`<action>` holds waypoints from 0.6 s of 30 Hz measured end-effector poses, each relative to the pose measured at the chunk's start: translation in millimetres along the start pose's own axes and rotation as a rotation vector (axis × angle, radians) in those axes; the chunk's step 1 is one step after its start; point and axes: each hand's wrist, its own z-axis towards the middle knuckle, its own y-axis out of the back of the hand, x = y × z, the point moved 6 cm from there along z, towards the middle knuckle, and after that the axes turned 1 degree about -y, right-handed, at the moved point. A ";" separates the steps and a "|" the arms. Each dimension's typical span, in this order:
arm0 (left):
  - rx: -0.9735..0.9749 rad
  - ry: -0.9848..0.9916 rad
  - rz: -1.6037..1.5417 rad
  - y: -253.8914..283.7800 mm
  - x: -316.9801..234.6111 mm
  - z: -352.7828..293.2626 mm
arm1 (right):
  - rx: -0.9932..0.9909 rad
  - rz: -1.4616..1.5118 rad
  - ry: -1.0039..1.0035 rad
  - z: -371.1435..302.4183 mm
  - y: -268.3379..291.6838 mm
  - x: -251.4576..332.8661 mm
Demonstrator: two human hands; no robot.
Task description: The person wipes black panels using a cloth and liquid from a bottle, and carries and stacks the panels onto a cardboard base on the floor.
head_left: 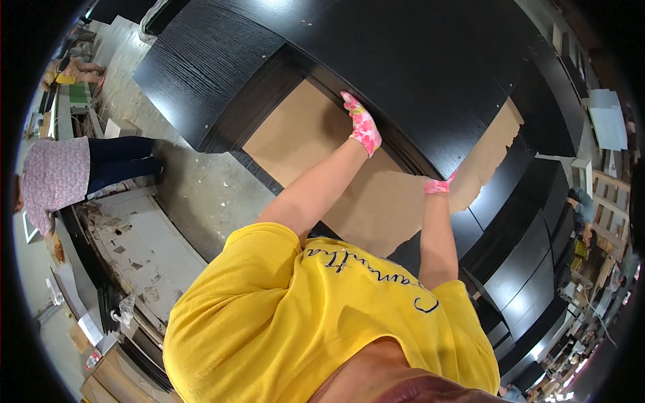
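My left hand (364, 126), in a white glove with pink flowers, rests against the near long edge of a stack of black wood-grain panels (410, 60). Its fingers are stretched out and hold nothing. Farther right, my right hand (438, 186), in a matching glove, is at the near corner of the same stack. Most of its fingers are hidden by the panel, so their grip does not show. Beneath both hands lies a brown cardboard sheet (363, 201) with a torn right edge. It lies over other black panels.
A person (60, 178) in a patterned top stands at the left beside a worn whitish board (138, 242). More black panels (517, 289) are stacked at the right. Another person (70, 70) is at the far left. Wooden pallets (610, 201) stand at the right rim.
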 end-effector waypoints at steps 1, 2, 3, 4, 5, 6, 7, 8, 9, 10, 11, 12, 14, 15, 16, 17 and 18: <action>0.047 -0.059 -0.201 18.2 -24.3 18.7 | 0.072 0.141 -0.097 -8.7 -29.2 -0.4; 0.100 -0.090 -0.399 29.2 -35.9 24.2 | 0.121 0.259 -0.196 -16.6 -39.2 -2.9; -0.130 0.086 0.149 1.7 11.8 -11.4 | 0.039 0.309 -0.265 -2.7 21.4 -22.8; -0.111 0.094 0.152 -10.0 14.6 -24.5 | 0.051 0.425 -0.332 3.9 27.6 -19.8; -0.057 0.087 0.137 -21.3 10.9 -30.8 | 0.078 0.546 -0.402 8.1 24.0 -15.8; -0.010 0.064 0.123 -26.0 -0.9 -33.5 | 0.095 0.562 -0.399 5.5 13.6 -1.4; 0.005 0.066 0.136 -26.6 -10.1 -39.1 | 0.080 0.665 -0.497 -6.3 -0.7 23.7; 0.093 0.081 0.086 -34.2 -14.6 -44.1 | 0.059 0.765 -0.587 -13.6 -12.2 41.1; 0.069 0.075 0.060 -40.0 -15.5 -50.5 | 0.086 0.836 -0.445 -4.3 -22.0 34.8; 0.044 0.069 0.033 -46.0 -17.2 -55.2 | 0.082 0.846 -0.427 8.0 -20.9 30.2; 0.050 0.067 0.037 -45.9 -23.9 -59.1 | 0.013 0.693 -0.389 25.1 -6.8 23.1; 0.022 0.121 0.079 -42.1 -28.0 -63.1 | -0.054 0.538 -0.350 45.5 12.7 20.5; 0.133 0.146 0.134 -45.7 -38.2 -74.5 | -0.175 0.223 -0.256 85.2 38.5 28.1; 0.102 0.165 0.294 -37.3 -53.0 -87.1 | -0.169 0.295 -0.087 94.1 15.6 76.3; 0.075 0.190 0.455 -33.6 -62.2 -102.7 | -0.172 0.368 0.088 96.8 -5.2 134.0; 0.128 0.226 0.473 -44.0 -49.1 -114.8 | -0.037 0.093 0.218 145.4 9.6 155.3; 0.168 0.255 0.490 -48.5 -41.5 -126.9 | 0.104 -0.186 0.327 190.5 13.3 168.8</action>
